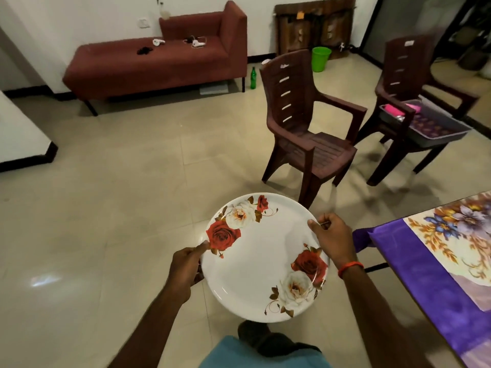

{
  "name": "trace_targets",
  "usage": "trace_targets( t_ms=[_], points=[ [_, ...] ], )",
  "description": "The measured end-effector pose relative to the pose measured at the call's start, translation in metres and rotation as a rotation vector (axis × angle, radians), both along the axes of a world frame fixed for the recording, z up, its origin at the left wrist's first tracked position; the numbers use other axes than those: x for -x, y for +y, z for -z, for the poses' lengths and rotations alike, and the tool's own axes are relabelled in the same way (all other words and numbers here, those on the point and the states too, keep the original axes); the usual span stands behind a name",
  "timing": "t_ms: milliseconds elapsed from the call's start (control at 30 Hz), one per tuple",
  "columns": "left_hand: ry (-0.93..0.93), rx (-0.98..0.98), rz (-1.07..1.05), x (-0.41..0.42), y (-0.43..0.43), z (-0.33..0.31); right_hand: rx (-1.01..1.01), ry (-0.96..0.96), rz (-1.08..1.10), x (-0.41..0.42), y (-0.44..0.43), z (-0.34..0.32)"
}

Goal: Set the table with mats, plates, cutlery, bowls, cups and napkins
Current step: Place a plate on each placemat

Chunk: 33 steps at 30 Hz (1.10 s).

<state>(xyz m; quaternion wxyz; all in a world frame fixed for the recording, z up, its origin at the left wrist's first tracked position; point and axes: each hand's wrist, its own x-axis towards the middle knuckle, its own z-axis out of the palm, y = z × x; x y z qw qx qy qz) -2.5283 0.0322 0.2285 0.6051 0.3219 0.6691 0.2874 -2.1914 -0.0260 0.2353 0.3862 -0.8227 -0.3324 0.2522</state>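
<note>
A white plate point(261, 257) with red and white roses is held level above the tiled floor, low in the middle of the view. My left hand point(186, 266) grips its left rim, thumb on top. My right hand point(333, 239) grips the right rim, and a thin metal piece shows between its fingers. The table point(435, 274), covered with a purple floral cloth, lies at the right edge, just right of my right arm.
Two brown plastic chairs point(308, 128) stand ahead; the right one point(409, 75) bears a grey tray point(425, 140) with pink items. A maroon sofa point(159, 62), a green bottle point(253, 78) and a green bucket point(321, 59) are by the far wall. Open tiled floor lies to the left.
</note>
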Motion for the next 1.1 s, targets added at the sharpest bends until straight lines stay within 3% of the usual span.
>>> trace_targets(
  t_ms=[533, 1100],
  points=[
    [0.016, -0.005, 0.302, -0.181, 0.218, -0.003, -0.010, 0.002, 0.313, -0.140, 0.108, -0.004],
    [-0.052, -0.026, 0.647, -0.417, 0.330, -0.012, -0.032, 0.034, 0.715, -0.282, 0.129, -0.006]
  ],
)
